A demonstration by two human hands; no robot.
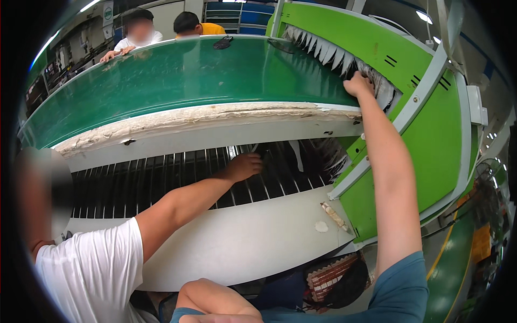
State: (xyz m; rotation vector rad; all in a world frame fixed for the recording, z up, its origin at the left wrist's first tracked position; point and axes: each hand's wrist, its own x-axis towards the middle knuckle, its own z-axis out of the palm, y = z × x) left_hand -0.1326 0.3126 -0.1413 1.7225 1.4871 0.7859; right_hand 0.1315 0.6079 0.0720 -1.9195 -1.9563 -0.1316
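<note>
My right arm stretches up along the right side. At its end my right hand (360, 84) is at the far right of the green conveyor belt (215, 72), against the fringed white strips (329, 55) in the opening of a green machine housing (366, 37). Its fingers are curled; whatever they hold is hidden. Low in the picture my left arm is bent across my body. Only part of my left hand (221, 317) shows at the lower edge, its fingers cut off. Below the belt, a co-worker's hand (246, 166) reaches over a row of metal rollers (188, 175).
The co-worker in a white shirt (89, 264) stands close on my left. Two other people are beyond the belt. A dark object (222, 42) lies on its far edge. A white panel (231, 245) slopes before me, with a taped stick (335, 216) on it.
</note>
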